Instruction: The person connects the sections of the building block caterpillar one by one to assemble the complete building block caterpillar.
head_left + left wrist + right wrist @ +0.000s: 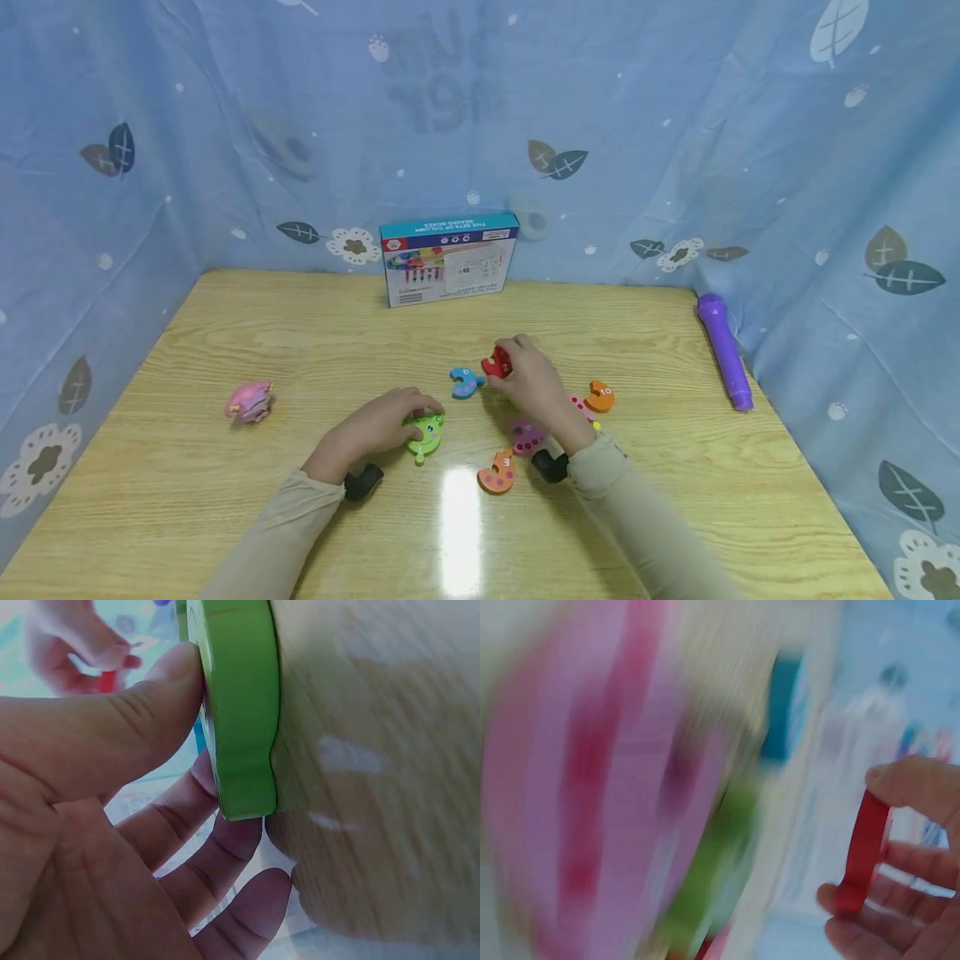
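My left hand [381, 423] holds a green puzzle piece [426, 438] with a smiling face printed on it. In the left wrist view the thumb presses the printed side of this green piece [241, 705] and the fingers curl about its lower edge, close over the wood. My right hand [534, 385] pinches a red number 2 puzzle piece [496, 363] between thumb and fingers; the right wrist view shows that red piece [865, 855] edge-on. A blue number piece [465, 383] lies just left of the red one. Under the right wrist lies a purple dotted piece [528, 437], partly hidden.
An orange number 3 piece [498, 475] lies in front, and an orange number 10 piece [600, 397] to the right. A pink toy [249, 402] sits at left. A printed box [450, 260] stands at the back, and a purple microphone [724, 353] lies along the right edge.
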Available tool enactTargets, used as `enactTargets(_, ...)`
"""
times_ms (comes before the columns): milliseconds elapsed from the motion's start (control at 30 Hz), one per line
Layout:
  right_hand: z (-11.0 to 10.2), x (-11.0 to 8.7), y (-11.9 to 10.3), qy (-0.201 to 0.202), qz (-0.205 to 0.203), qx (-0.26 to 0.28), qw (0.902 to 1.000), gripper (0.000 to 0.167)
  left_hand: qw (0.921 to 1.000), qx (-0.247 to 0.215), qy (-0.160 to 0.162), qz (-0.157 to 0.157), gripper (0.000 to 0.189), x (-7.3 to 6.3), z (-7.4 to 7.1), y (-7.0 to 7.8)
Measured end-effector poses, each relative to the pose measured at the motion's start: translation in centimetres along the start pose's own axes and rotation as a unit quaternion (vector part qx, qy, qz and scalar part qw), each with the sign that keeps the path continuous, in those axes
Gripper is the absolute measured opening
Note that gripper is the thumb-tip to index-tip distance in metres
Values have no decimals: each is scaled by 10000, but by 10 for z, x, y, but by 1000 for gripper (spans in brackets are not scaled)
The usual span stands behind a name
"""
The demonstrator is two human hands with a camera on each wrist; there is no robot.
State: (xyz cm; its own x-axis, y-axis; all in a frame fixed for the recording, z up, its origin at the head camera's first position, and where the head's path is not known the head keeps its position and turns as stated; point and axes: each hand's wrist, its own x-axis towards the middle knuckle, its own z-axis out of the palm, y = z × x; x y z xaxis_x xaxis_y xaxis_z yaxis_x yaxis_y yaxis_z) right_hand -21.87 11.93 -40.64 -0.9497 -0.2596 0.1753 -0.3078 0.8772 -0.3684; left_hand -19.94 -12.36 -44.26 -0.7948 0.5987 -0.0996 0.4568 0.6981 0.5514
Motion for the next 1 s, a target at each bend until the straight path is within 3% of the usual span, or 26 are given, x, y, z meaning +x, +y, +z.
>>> enactTargets(167,12,-26,-44,-7,-248,142,9996,52,10000,-69,21,48,37,0,-1,0)
enactTargets(367,29,-55,-74,-280,-447,120,9985,48,9998,-50,112,133,37,-1,-2,0)
enactTargets(600,50,-71,-90,-606,-279,85,9977,46,9998,-164,68,6,35,-1,-3,2)
enactTargets(1000,64,-73,-99,-562,-18,-37,9984,56,9999,-162,43,38,36,-1,-3,1)
